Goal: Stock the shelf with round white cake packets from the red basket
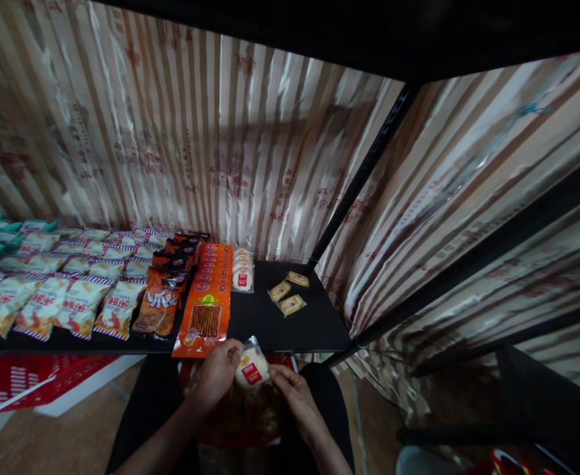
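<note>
Between my two hands is a clear-wrapped round white bun or cake (251, 368) with a red label, held just in front of the black shelf (270, 335). My left hand (219, 369) pinches the wrapper's left side, and my right hand (290, 389) grips its right edge. On the shelf, a row of matching wrapped white buns (243, 277) runs toward the back. Left of that row lie overlapping orange packets of stick snacks (204, 316). Several small yellowish wrapped pieces (291, 303) lie loosely at the shelf's right end.
Brown snack bags (158, 303) and rows of pale snack bags (74, 303) fill the shelf's left. Black metal posts (363, 171) and striped plastic sheeting (181, 132) enclose the back and right. A red basket (27, 382) stands below left.
</note>
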### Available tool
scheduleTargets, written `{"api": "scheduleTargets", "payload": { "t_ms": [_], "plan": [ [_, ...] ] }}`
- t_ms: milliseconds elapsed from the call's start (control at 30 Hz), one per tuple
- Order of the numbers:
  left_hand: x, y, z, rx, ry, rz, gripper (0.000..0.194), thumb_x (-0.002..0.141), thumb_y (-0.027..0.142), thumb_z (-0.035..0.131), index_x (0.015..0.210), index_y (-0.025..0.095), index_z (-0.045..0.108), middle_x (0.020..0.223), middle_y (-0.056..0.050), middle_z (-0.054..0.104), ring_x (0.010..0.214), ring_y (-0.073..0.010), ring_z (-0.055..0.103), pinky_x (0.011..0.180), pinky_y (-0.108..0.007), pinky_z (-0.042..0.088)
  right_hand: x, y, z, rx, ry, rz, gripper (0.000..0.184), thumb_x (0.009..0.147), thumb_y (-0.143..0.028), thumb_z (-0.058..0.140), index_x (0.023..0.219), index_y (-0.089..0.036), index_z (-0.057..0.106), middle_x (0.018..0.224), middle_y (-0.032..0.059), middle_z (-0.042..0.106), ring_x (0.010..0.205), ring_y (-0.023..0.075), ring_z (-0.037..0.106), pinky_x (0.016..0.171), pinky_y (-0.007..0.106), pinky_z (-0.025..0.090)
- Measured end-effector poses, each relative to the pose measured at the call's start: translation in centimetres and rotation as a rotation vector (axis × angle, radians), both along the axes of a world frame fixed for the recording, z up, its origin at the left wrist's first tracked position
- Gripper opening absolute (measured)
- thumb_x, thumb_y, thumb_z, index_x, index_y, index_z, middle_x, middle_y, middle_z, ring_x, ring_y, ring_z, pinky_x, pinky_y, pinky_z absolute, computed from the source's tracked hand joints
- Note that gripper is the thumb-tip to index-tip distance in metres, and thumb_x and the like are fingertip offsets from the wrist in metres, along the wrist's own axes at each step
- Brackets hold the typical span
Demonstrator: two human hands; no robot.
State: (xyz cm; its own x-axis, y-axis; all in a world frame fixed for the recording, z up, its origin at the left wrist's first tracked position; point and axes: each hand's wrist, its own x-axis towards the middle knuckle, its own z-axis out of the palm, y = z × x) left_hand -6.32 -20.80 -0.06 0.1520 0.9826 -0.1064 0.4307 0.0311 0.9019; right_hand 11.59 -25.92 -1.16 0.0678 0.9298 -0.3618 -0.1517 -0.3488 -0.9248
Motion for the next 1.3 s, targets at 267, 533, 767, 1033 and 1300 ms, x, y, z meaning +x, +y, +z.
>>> {"api": "scheduleTargets", "payload": {
  "t_ms": [267,533,767,1033,1300],
  "plan": [
    [0.6,0.5,2.9,0.03,0.223,-0.145,0.026,0.075,0.013,0.039,0.081,0.016,0.064,0.084,-0.004,0.066,0.079,-0.0138,0.058,0.07,-0.021,0.04,-0.6,0.7,0.6,0.134,0.025,0.2,0.044,0.062,-0.051,0.069,0.092,-0.018,0.069,0.081,0.0051,0.069,0.077,0.0199,0.062,0.074,0.03,0.046],
    [0.4,1.3,2.9,0.007,0.215,-0.127,0.026,0.076,0.016,0.041,0.088,0.018,0.063,0.085,-0.003,0.067,0.081,-0.0134,0.059,0.071,-0.02,0.04,-0.4,1.4,-0.6,0.135,-0.026,0.113,0.046,0.063,-0.056,0.065,0.09,-0.019,0.07,0.078,0.0057,0.069,0.073,0.0213,0.062,0.069,0.03,0.047],
    [0.5,1.9,1.0,-0.11,0.057,-0.061,0.04,0.075,0.02,0.042,0.112,0.011,0.052,0.078,-0.004,0.065,0.07,-0.0137,0.059,0.065,-0.022,0.042,0.4,2.3,-1.2,0.065,0.042,-0.036,0.047,0.057,-0.052,0.071,0.088,-0.018,0.071,0.082,0.007,0.07,0.08,0.0224,0.063,0.074,0.03,0.047],
    [1.6,2.0,-0.7,-0.07,0.022,-0.041,0.025,0.074,0.016,0.039,0.089,0.015,0.059,0.073,-0.002,0.063,0.067,-0.0127,0.056,0.062,-0.022,0.041,-0.1,2.9,-2.0,0.012,0.111,-0.102,0.049,0.051,-0.053,0.074,0.083,-0.016,0.07,0.075,0.0073,0.07,0.075,0.0247,0.064,0.068,0.033,0.05],
    [1.8,2.5,-0.4,-0.056,0.042,0.02,0.019,0.074,0.014,0.039,0.075,0.017,0.058,0.071,-0.001,0.061,0.072,-0.0132,0.057,0.066,-0.023,0.041,-1.1,3.7,-1.0,0.028,0.035,-0.177,0.052,0.045,-0.056,0.074,0.08,-0.018,0.065,0.069,0.0068,0.068,0.068,0.0252,0.064,0.061,0.034,0.05]
  ]
}}
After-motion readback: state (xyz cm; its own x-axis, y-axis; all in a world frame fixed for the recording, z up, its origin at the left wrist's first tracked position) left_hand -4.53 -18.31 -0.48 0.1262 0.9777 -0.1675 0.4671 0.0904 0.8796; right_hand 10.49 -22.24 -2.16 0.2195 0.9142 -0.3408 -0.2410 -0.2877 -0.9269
